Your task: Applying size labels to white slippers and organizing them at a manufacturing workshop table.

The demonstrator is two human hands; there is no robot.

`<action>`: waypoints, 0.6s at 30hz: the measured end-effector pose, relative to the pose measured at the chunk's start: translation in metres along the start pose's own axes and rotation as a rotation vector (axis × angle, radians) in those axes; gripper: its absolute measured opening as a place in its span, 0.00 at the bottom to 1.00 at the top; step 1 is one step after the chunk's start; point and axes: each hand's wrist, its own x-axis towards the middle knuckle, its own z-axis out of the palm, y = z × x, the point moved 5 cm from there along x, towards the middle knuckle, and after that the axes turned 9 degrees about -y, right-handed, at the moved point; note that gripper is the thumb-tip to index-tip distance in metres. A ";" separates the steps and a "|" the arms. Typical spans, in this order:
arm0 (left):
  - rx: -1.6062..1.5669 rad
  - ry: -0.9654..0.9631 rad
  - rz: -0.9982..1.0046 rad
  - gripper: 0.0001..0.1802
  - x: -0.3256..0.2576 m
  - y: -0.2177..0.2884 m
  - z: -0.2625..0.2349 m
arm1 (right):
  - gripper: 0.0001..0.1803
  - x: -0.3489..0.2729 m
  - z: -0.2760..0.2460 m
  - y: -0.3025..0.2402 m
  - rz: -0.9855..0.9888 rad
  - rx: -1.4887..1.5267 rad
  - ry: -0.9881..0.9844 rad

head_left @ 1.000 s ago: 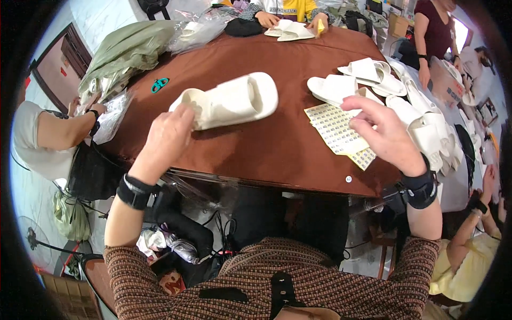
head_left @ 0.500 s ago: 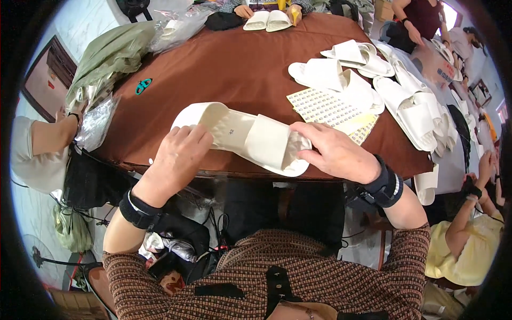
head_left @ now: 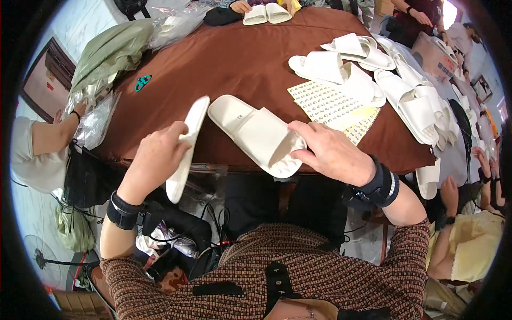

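A person at a brown table [head_left: 234, 58] holds one white slipper in each hand. The left hand [head_left: 154, 160] has its fingers wrapped around a slipper turned on edge [head_left: 188, 146], which hangs over the near table edge; the right hand [head_left: 332, 152] pinches the strap end of a second slipper lying sole-down [head_left: 255, 133], its toe jutting past the same edge. A sheet of small stickers [head_left: 330, 104] lies just beside the right hand, with a heap of finished white slippers [head_left: 405, 90] beyond.

Both slippers sit partly off the table — a loosened grip could likely drop either one into the tangle of cables and bags below. The right thumb is hidden inside the strap, so the depth of that hold is unclear. Other workers at the rim show only as arms and sleeves.
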 end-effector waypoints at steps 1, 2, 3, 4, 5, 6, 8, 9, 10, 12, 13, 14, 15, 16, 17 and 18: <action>-0.060 -0.030 -0.001 0.13 0.001 0.005 0.002 | 0.26 0.000 0.001 -0.003 -0.018 0.004 0.010; -0.045 -0.037 0.034 0.14 0.003 0.012 0.003 | 0.26 0.001 0.001 -0.005 -0.033 0.007 0.015; -0.058 -0.064 0.053 0.14 0.008 0.017 0.006 | 0.27 0.002 0.003 -0.006 -0.012 0.032 -0.009; -0.066 -0.070 0.091 0.14 0.014 0.022 0.008 | 0.28 0.003 0.005 -0.005 0.011 0.057 -0.038; -0.099 -0.092 0.120 0.14 0.021 0.026 0.010 | 0.29 0.004 0.007 -0.005 0.034 0.083 -0.067; -0.138 -0.127 0.125 0.14 0.029 0.028 0.014 | 0.29 0.005 0.007 -0.006 0.027 0.088 -0.068; -0.199 -0.186 0.140 0.14 0.044 0.032 0.021 | 0.29 0.006 0.008 -0.007 0.020 0.107 -0.075; -0.198 -0.196 0.186 0.17 0.050 0.036 0.023 | 0.29 0.006 0.008 -0.007 0.019 0.106 -0.075; -0.209 -0.259 0.180 0.17 0.056 0.036 0.026 | 0.29 0.006 0.009 -0.007 0.027 0.112 -0.081; -0.228 -0.387 0.167 0.18 0.067 0.036 0.032 | 0.29 0.005 0.011 -0.007 0.032 0.123 -0.075; -0.273 -0.452 0.182 0.18 0.072 0.037 0.034 | 0.29 0.004 0.011 -0.006 0.029 0.127 -0.063; -0.316 -0.516 0.196 0.18 0.076 0.037 0.034 | 0.29 0.003 0.011 -0.006 0.026 0.130 -0.051; -0.346 -0.587 0.182 0.17 0.078 0.038 0.036 | 0.29 0.002 0.012 -0.005 0.021 0.134 -0.045; -0.445 -0.606 0.119 0.16 0.079 0.037 0.037 | 0.29 0.002 0.013 -0.004 0.016 0.137 -0.038; -0.530 -0.630 0.026 0.15 0.078 0.035 0.039 | 0.29 0.002 0.013 -0.004 0.011 0.139 -0.030; -0.613 -0.652 -0.068 0.14 0.076 0.033 0.041 | 0.29 0.002 0.013 -0.003 0.009 0.162 -0.020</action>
